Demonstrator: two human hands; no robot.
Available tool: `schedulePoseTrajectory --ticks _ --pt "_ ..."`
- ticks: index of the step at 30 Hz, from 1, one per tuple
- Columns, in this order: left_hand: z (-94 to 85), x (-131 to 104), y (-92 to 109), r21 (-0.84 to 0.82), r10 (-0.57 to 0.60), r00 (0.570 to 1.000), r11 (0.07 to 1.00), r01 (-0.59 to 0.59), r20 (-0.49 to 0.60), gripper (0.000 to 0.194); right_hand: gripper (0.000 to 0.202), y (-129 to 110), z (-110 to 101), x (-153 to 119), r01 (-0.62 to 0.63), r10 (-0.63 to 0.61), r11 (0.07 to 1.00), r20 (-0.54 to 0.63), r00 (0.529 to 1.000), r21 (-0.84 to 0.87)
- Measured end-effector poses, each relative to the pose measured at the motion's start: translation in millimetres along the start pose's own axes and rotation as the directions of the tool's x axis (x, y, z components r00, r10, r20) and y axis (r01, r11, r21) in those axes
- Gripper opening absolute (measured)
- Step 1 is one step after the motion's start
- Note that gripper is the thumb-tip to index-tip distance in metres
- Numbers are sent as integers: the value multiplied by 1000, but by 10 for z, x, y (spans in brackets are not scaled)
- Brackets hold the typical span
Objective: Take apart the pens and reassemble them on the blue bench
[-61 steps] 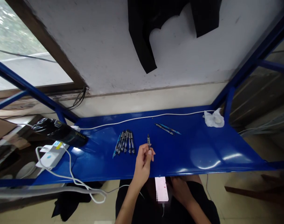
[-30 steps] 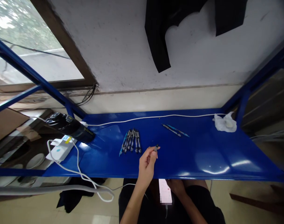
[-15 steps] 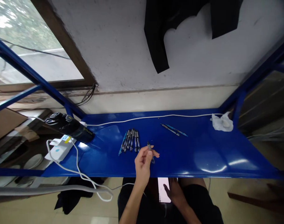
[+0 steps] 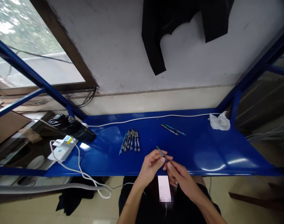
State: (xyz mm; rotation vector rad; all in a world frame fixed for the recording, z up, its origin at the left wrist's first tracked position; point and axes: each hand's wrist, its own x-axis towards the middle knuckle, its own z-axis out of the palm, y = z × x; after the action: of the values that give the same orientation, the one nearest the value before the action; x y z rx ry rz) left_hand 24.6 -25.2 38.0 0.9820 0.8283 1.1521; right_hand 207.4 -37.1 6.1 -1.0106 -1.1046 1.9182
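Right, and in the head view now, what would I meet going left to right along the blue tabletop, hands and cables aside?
Black bottle → fanned group of pens → two pens side by side → crumpled white wad.

Pen (image 4: 162, 153) partly hidden by hands (image 4: 153, 165)

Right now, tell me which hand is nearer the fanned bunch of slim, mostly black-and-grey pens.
Left. The left hand is to the near right of the fanned pens; the right hand is farther right.
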Motion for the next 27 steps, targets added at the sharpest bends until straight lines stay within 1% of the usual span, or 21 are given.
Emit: schedulePoseTrajectory --ticks 1,3,5,6,7,8,9,10,11,12,13,14,15,16,17,19,20,21,22,24,27 --pt "-3 46 -19 -44 1 999 999 -2 -32 43 53 -47 -28 87 -20 19 1000 27 999 24" --pt "-25 141 -78 -166 18 993 985 -38 -115 48 50 -135 -79 232 -109 98 990 120 988 88" --pt "-55 217 -152 -266 35 979 960 -89 -203 44 49 -208 -111 335 -165 141 980 205 969 109" --pt "-69 245 -189 -294 41 968 949 -116 -248 40 50 -239 -119 372 -156 135 984 225 965 81" --pt "-80 266 -225 -307 49 954 941 -143 -295 37 51 -266 -122 404 -118 111 993 224 968 17" --pt "-87 283 -257 -314 53 938 934 -168 -344 35 51 -290 -121 430 -54 72 995 208 976 -89" --pt "-91 296 -286 -319 52 918 929 -189 -392 33 51 -312 -118 453 29 15 973 186 982 -230" --pt "-91 307 -310 -321 47 897 924 -206 -440 33 50 -331 -115 475 120 -59 916 167 984 -383" --pt "-87 316 -330 -318 43 873 922 -222 -487 33 48 -348 -115 494 204 -140 828 159 977 -523" --pt "-82 324 -345 -304 44 846 922 -240 -532 34 45 -361 -120 512 270 -215 727 164 963 -631" --pt "-76 330 -355 -277 58 821 926 -256 -568 35 42 -369 -129 528 319 -276 638 179 944 -701" --pt "-68 332 -359 -236 86 806 933 -271 -586 36 40 -372 -143 541 353 -319 577 195 927 -737" --pt "-62 328 -356 -189 125 803 940 -283 -582 37 37 -370 -160 551 374 -347 544 205 915 -751" --pt "-55 320 -348 -150 162 816 945 -290 -555 39 36 -364 -177 556 386 -362 533 209 909 -753" --pt "-50 307 -335 -132 184 841 949 -287 -509 43 35 -356 -193 558 391 -372 535 206 905 -749" --pt "-43 276 -305 -150 183 893 953 -264 -411 49 34 -340 -213 552 380 -382 555 179 907 -740" --pt "-42 263 -293 -172 168 906 953 -251 -388 49 34 -335 -215 547 369 -381 564 164 910 -738" --pt "-42 255 -287 -192 153 909 951 -241 -387 46 35 -333 -213 543 362 -380 571 154 912 -737" --pt "-43 252 -287 -205 141 905 949 -239 -402 42 36 -334 -208 540 362 -380 575 152 912 -733" --pt "-49 265 -307 -211 128 880 946 -247 -457 35 39 -339 -198 540 383 -390 580 167 906 -719" --pt "-60 302 -363 -185 130 840 947 -263 -527 32 37 -341 -200 547 420 -421 579 186 888 -699"
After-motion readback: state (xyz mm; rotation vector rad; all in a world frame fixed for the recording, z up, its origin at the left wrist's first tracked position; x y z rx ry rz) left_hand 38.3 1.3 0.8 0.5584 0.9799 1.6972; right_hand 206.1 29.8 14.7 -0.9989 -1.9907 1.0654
